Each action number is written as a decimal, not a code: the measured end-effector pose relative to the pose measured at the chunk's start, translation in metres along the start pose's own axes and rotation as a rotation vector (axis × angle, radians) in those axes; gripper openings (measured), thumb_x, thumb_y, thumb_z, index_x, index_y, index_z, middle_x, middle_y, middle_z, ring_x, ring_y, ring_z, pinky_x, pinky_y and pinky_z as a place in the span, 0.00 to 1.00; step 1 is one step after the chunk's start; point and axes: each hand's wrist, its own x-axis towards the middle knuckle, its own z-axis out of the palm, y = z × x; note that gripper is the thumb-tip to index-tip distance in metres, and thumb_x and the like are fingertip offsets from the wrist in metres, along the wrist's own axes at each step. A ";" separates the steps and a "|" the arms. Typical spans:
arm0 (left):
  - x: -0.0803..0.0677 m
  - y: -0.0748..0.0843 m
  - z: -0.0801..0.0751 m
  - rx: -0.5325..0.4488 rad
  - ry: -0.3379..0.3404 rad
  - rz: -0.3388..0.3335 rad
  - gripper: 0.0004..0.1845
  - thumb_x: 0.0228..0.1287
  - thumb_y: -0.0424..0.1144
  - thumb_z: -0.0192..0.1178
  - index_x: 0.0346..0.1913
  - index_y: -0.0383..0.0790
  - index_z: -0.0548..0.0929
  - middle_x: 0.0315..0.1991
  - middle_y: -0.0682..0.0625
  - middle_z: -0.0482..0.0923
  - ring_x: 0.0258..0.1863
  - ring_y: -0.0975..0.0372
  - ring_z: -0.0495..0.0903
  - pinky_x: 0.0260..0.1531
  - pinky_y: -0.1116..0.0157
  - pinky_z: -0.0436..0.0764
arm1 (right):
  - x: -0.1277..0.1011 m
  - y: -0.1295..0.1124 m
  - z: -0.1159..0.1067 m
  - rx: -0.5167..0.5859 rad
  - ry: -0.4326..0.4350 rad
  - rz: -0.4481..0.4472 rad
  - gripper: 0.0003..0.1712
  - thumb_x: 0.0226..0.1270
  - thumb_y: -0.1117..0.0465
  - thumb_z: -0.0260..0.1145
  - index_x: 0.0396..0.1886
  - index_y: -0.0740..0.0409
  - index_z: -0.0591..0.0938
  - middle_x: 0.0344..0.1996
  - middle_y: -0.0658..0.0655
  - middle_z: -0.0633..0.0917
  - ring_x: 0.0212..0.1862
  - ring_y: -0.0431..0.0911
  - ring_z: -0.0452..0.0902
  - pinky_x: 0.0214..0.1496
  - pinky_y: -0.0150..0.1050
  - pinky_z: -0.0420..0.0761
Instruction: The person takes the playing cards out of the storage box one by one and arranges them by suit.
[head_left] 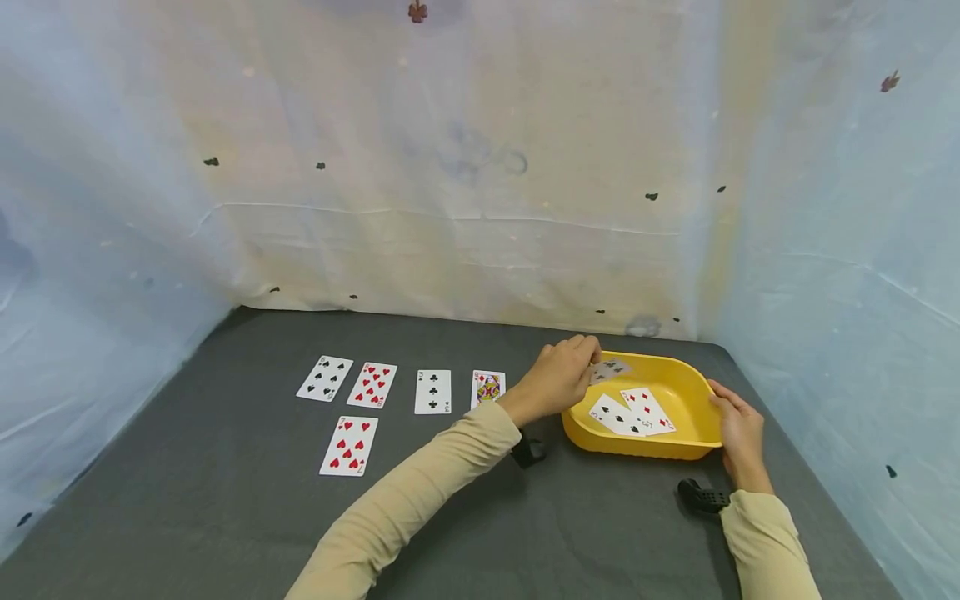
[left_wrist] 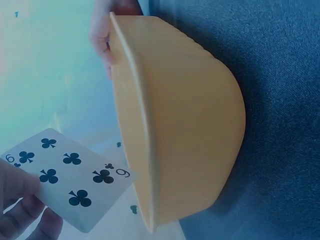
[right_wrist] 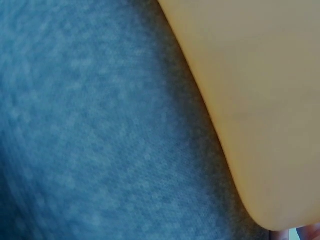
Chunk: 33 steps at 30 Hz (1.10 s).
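Note:
My left hand (head_left: 558,375) pinches a six of clubs (left_wrist: 70,185) between thumb and fingers, over the left rim of a yellow plastic tub (head_left: 637,447). In the head view this card (head_left: 611,369) is tilted above the inside of the tub. My right hand (head_left: 741,433) grips the tub's right end at the rim. Inside the tub lie a black spades card (head_left: 615,415) and a red diamonds card (head_left: 651,407), overlapping. The right wrist view is mostly filled by the tub's outer wall (right_wrist: 265,100).
Left of the tub, face-up cards lie on the dark grey cloth (head_left: 187,467): a spades card (head_left: 325,378), a hearts card (head_left: 372,385), a three of clubs (head_left: 432,392), a seven of hearts (head_left: 349,447) and a face card (head_left: 489,385) partly behind my left arm. A pale curtain (head_left: 480,250) hangs behind.

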 end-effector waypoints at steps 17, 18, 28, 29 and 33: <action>-0.018 -0.010 -0.021 -0.425 0.112 -0.055 0.03 0.69 0.27 0.55 0.41 0.37 0.73 0.35 0.49 0.75 0.29 0.63 0.72 0.29 0.73 0.70 | 0.001 0.000 -0.002 -0.031 -0.024 -0.013 0.27 0.77 0.53 0.51 0.70 0.58 0.69 0.69 0.59 0.67 0.52 0.38 0.71 0.38 0.21 0.74; -0.020 -0.011 -0.023 -0.442 0.112 -0.065 0.03 0.69 0.28 0.55 0.41 0.37 0.73 0.34 0.50 0.75 0.28 0.64 0.72 0.29 0.72 0.71 | 0.000 0.000 -0.002 -0.041 -0.028 -0.019 0.27 0.77 0.53 0.50 0.70 0.58 0.69 0.69 0.60 0.67 0.52 0.38 0.71 0.38 0.21 0.74; -0.041 -0.020 -0.032 -0.559 0.140 -0.121 0.04 0.68 0.30 0.58 0.41 0.39 0.73 0.35 0.50 0.78 0.28 0.66 0.75 0.31 0.70 0.75 | -0.001 -0.001 -0.002 -0.006 -0.036 0.000 0.27 0.77 0.53 0.51 0.70 0.58 0.69 0.70 0.59 0.66 0.54 0.39 0.70 0.38 0.21 0.74; -0.044 -0.021 -0.034 -0.572 0.142 -0.129 0.04 0.68 0.31 0.58 0.41 0.39 0.73 0.36 0.50 0.78 0.27 0.65 0.75 0.31 0.70 0.75 | -0.001 -0.001 -0.002 0.005 -0.036 0.004 0.27 0.77 0.53 0.52 0.70 0.58 0.69 0.70 0.59 0.66 0.54 0.39 0.70 0.38 0.21 0.74; -0.054 -0.024 -0.044 -0.620 0.145 -0.173 0.04 0.68 0.31 0.59 0.41 0.39 0.74 0.36 0.49 0.78 0.26 0.65 0.76 0.31 0.68 0.76 | -0.003 -0.002 -0.002 0.010 -0.038 0.003 0.27 0.77 0.53 0.52 0.70 0.58 0.69 0.70 0.58 0.66 0.53 0.39 0.71 0.38 0.21 0.74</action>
